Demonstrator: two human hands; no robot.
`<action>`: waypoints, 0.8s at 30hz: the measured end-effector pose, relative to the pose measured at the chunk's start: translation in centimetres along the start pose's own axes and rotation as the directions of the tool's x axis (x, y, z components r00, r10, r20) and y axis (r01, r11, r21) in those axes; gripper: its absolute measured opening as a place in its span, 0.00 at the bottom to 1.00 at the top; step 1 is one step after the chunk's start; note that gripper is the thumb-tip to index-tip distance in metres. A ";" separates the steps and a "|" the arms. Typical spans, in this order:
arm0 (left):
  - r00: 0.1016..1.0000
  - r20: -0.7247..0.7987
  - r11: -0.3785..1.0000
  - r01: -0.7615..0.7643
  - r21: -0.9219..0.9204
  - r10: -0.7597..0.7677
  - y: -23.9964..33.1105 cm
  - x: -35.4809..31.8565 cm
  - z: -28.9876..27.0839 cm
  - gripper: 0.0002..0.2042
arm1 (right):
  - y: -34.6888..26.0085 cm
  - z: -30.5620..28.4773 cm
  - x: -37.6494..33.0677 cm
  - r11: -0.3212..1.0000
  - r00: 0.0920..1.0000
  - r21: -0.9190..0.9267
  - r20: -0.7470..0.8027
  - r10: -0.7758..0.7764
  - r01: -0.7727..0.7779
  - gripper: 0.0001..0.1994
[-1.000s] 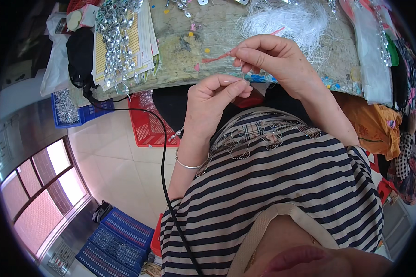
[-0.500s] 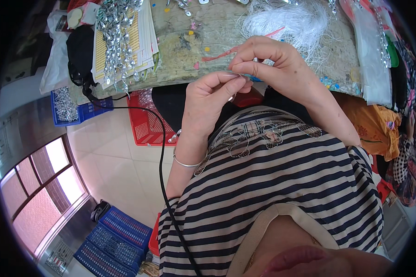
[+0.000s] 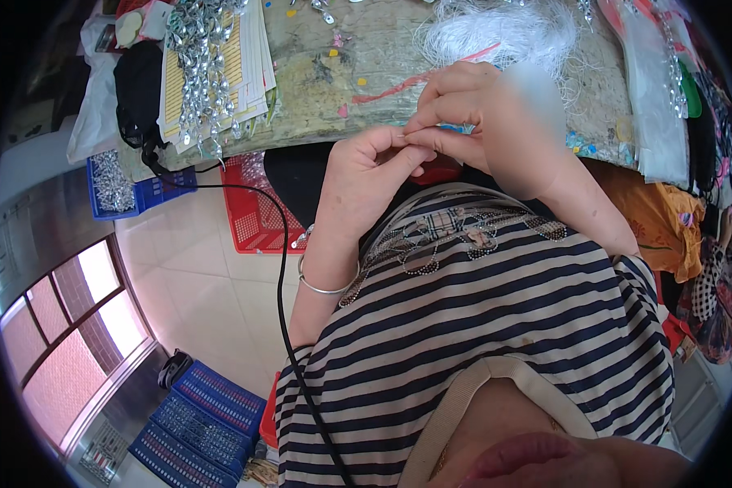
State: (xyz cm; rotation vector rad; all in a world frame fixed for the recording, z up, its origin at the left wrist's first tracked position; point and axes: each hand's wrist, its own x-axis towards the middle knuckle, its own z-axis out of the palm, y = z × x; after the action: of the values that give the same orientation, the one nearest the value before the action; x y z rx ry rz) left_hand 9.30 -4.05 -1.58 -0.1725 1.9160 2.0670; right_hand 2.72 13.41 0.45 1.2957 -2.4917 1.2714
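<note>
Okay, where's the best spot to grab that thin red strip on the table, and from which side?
I'd pinch the red strip by its left end, coming from the left and above. That end lies exposed on the tabletop, while the right hand hides its middle and its other end lies by the tangled white thread bundle.

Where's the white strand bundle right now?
Head view, top, right of centre: the white strand bundle lies on the table, just beyond the right hand.

Gap between cards (image 3: 258, 81), right fingers (image 3: 443, 110); red strip (image 3: 394, 88) intrudes.
</note>
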 end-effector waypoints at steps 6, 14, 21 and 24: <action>1.000 -0.001 0.997 0.027 0.070 -0.027 0.2 0.0 -0.1 0.05 | 0.0 0.5 -0.1 0.997 1.000 -0.074 0.002 0.003 -0.003 0.03; 0.990 -0.138 0.965 -0.051 -0.258 0.016 -0.2 -0.1 0.6 0.07 | 0.5 0.9 -0.7 0.845 0.939 0.430 0.019 0.343 -0.318 0.04; 0.978 -0.206 0.957 -0.088 -0.277 0.030 0.1 0.0 1.0 0.06 | 0.8 0.8 -1.2 0.753 0.894 0.521 0.047 0.445 -0.402 0.05; 0.978 -0.206 0.959 -0.088 -0.270 0.032 -0.1 -0.1 1.0 0.06 | 0.9 1.0 -1.4 0.686 0.864 0.577 0.072 0.498 -0.443 0.05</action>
State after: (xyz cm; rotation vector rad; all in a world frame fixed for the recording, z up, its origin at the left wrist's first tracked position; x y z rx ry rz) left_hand 9.52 -3.07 -1.51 -0.4048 1.7461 2.4371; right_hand 3.31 13.85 -1.33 0.5940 -2.5535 2.2905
